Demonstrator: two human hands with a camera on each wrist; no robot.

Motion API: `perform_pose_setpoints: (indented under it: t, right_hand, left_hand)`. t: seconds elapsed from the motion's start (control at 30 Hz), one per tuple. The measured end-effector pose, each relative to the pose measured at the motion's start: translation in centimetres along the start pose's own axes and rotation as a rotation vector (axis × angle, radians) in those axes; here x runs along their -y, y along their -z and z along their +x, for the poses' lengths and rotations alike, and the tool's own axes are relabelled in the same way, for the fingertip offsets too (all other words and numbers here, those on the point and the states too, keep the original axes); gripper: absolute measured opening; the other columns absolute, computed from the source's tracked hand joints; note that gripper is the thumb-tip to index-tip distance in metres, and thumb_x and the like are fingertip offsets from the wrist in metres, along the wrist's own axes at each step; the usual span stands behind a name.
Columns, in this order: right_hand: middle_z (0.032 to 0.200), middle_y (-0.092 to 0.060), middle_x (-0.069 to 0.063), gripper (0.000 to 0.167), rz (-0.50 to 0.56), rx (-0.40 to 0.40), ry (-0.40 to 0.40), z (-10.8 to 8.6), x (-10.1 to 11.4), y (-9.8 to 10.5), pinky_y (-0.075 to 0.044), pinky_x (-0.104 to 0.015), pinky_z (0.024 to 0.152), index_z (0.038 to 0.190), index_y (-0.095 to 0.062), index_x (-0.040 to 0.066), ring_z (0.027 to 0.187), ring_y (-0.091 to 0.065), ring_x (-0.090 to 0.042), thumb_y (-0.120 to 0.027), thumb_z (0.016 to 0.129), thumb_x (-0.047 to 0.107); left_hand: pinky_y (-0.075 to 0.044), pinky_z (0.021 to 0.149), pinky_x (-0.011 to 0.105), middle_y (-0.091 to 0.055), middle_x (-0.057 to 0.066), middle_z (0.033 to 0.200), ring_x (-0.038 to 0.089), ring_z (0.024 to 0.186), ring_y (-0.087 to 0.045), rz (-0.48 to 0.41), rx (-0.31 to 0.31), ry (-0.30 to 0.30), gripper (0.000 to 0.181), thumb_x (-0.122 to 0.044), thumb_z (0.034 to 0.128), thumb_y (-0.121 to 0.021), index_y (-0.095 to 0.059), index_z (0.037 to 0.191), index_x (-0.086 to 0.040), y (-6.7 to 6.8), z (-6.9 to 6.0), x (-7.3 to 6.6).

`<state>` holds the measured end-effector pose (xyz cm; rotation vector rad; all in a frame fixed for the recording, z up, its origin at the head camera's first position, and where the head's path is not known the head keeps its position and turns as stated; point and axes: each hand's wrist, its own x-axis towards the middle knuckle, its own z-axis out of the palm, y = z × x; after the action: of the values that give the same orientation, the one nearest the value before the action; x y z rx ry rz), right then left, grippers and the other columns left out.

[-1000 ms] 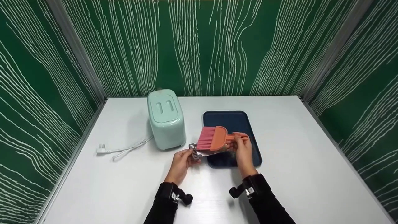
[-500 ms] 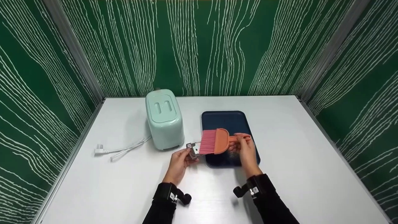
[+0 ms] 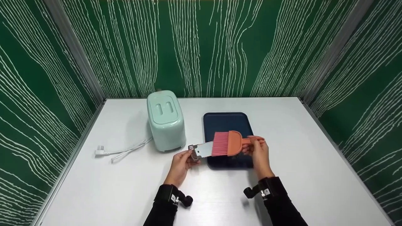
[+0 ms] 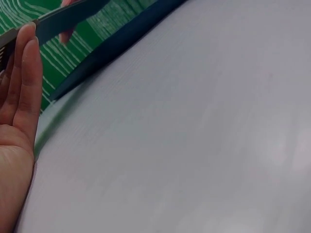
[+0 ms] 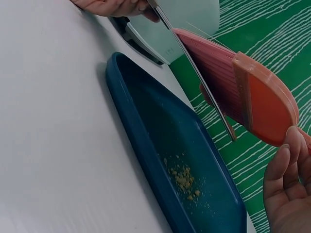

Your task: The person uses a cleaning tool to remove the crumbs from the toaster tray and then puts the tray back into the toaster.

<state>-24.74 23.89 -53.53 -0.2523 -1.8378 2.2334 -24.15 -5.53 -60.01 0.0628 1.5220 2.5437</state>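
Observation:
My left hand (image 3: 179,166) grips the grey slotted end of a flat metal crumb tray (image 3: 204,149), which sticks out to the right above the table. An orange brush (image 3: 235,143) with pink bristles is held by its handle in my right hand (image 3: 259,157). Its bristles lie over the plate's right part and hide that end in the head view. Beneath both is a dark blue tray (image 3: 226,121). Yellowish crumbs (image 5: 184,179) lie in it, seen in the right wrist view. The left wrist view shows my left fingers (image 4: 30,82) against the plate's slotted end.
A mint-green toaster (image 3: 168,125) stands on the white table (image 3: 125,191), left of the blue tray. Its white cord and plug (image 3: 102,152) lie further left. Green panels with white lines (image 3: 201,47) enclose the table at the back and sides.
My right hand has moved the brush to the right along the metal plate, from its slotted end toward its far end, uncovering the plate's left part. My left hand stays almost in place.

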Motion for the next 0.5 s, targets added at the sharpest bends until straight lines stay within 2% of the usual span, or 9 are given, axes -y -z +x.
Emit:
perform_pose_setpoints:
  t: [0.27, 0.5]
  right_hand:
    - [0.067, -0.066, 0.002, 0.019, 0.084, -0.047, -0.019, 0.3, -0.2, 1.0, -0.052, -0.02, 0.053, 0.12, -0.055, -0.003, 0.052, -0.061, -0.007, -0.043, 0.109, 0.007]
    - [0.069, -0.065, 0.001, 0.016, 0.096, -0.071, -0.034, 0.5, -0.3, 2.0, -0.052, -0.02, 0.053, 0.118, -0.053, -0.001, 0.055, -0.061, -0.008, -0.043, 0.109, 0.008]
  left_hand:
    - [-0.058, 0.071, 0.025, -0.077, 0.008, 0.092, 0.016, 0.074, -0.074, 0.003, -0.014, -0.015, 0.028, -0.013, 0.1118, -0.053, -0.069, 0.119, 0.009, 0.0, 0.0, 0.1]
    - [-0.059, 0.075, 0.027, -0.077, 0.009, 0.096, 0.016, 0.076, -0.074, 0.014, -0.015, -0.004, 0.029, -0.013, 0.1116, -0.052, -0.068, 0.121, 0.009, 0.0, -0.1, 0.0]
